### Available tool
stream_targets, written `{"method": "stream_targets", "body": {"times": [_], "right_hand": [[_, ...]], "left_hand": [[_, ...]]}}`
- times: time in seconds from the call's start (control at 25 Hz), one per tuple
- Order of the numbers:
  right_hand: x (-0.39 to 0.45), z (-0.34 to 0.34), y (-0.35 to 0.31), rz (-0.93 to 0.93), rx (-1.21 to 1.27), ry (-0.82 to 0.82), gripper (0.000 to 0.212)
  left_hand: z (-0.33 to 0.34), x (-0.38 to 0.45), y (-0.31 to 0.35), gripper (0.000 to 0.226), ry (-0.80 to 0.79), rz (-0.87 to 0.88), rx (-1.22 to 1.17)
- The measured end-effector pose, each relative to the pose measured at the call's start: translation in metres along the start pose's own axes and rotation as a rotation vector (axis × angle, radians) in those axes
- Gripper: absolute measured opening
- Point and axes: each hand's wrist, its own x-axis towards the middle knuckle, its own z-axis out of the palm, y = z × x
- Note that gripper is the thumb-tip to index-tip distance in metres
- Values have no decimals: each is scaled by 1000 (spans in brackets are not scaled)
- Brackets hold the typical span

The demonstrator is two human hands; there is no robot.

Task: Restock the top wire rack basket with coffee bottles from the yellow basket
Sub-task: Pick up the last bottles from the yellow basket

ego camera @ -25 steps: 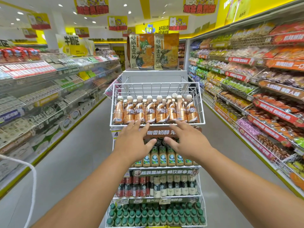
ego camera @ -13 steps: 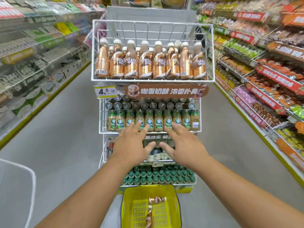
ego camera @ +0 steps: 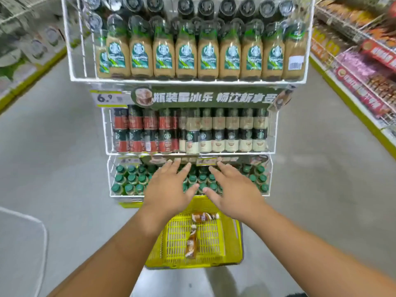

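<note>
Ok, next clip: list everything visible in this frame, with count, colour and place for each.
yellow basket: one, yellow plastic, on the floor below the rack.
coffee bottles: two, brown with pale caps, lying flat in the yellow basket; the second lies nearer the camera.
wire rack: one, white, three baskets in view, centre of the aisle.
tan bottles: a full front row, green labels, uppermost basket in view.
red-banded bottles: left half of the middle basket.
cream-banded bottles: right half of the middle basket.
green-capped bottles: many, lowest basket.
price tag: one, yellow and white, under the uppermost basket.
store shelves: both sides, blurred.
left hand: open, empty, above the basket.
right hand: open, empty, beside it.
</note>
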Motion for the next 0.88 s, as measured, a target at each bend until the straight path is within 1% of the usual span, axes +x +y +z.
{"method": "stream_targets", "body": {"times": [0.2,0.32,0.48,0.56,0.68,0.72,0.84,0.88], "right_hand": [[43,136,43,4,3,-61,76],[66,221,67,21,5,-73,75],[91,313,90,51,19,-110,77],[102,357,99,72,22,-134,75],[114,405,108,94,17,-150,73],[117,417,111,106,20,-160,73],[126,450,120,172,91,-177,73],[128,460,122,209,130,-167,73]], "left_hand": [[147,21,-23,73,-34,-32,18],[239,29,-34,74,-84,-33,20],[335,36,-43,74,-122,-73,-32],[376,40,-49,77,-110,-89,-46],[425,42,-55,89,-182,-106,-57],[436,42,-56,90,-201,-116,-68],[468,44,-60,74,-232,-174,-150],[479,43,-62,73,-241,-194,-190]]}}
